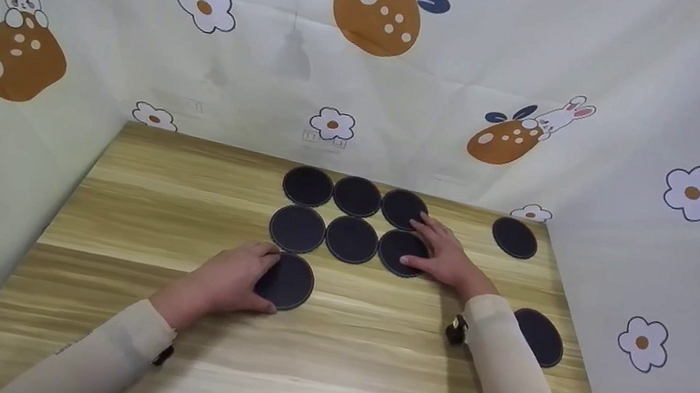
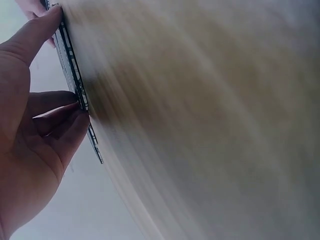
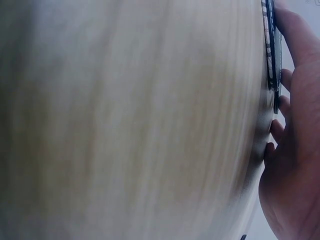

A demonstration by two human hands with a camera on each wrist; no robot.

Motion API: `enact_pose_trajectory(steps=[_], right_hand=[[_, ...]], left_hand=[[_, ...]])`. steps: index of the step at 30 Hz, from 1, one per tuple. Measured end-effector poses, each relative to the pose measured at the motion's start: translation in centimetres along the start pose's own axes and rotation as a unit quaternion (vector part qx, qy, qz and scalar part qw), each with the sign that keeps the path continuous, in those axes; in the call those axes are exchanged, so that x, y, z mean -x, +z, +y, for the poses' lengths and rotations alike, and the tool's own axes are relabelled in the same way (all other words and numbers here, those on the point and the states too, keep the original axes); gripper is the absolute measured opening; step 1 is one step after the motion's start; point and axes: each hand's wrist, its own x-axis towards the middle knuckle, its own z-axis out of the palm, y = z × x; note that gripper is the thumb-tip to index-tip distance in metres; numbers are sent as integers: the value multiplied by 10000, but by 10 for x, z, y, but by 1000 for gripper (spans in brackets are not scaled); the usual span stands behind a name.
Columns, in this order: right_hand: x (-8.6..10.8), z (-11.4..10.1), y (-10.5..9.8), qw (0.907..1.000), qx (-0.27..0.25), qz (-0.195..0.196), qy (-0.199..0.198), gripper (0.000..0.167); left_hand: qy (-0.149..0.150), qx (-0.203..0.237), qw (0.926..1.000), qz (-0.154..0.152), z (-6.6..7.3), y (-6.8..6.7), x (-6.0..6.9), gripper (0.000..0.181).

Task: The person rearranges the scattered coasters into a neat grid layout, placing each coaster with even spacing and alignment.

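My left hand (image 1: 227,283) grips the round black coaster (image 1: 291,283) in the front row by its edge, fingers at the far side and thumb at the near side. In the left wrist view the fingers and thumb of the left hand (image 2: 35,110) meet the rim of that coaster (image 2: 72,62). My right hand (image 1: 448,253) is spread over the right end of the rows. Its thumb rests on the middle-row right coaster (image 1: 397,261), and fingertips touch the back-row right coaster (image 1: 400,207). The right wrist view shows the right hand (image 3: 297,130) beside coaster edges (image 3: 270,50).
Other black coasters lie in the two rows, such as the back left one (image 1: 308,186) and the middle one (image 1: 351,240). Two separate coasters lie near the table's right edge, one at the back (image 1: 515,238) and one (image 1: 539,339) partly behind the right sleeve. Patterned cloth (image 1: 248,78) surrounds the wooden table (image 1: 318,378).
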Motion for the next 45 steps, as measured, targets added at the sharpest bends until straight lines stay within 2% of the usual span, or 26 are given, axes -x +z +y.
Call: enact_pose_trajectory(steps=[11, 24, 35, 41, 45], right_hand=[[-1, 0, 0, 10000, -53, -3, -24, 91], [-2, -1, -1, 9999, -38, -65, -75, 91], [1, 4, 0, 9995, -308, 5, 43, 96], [2, -2, -2, 9976, -673, 178, 12, 94], [5, -9, -5, 9937, -924, 626, -83, 82]], left_hand=[[-108, 15, 9999, 40, 1, 2, 0, 103], [51, 4, 9998, 206, 1, -1, 1, 101], [2, 148, 9997, 203, 1, -4, 1, 94], [15, 90, 9995, 292, 0, -8, 3, 88], [44, 94, 9992, 387, -1, -9, 4, 82]])
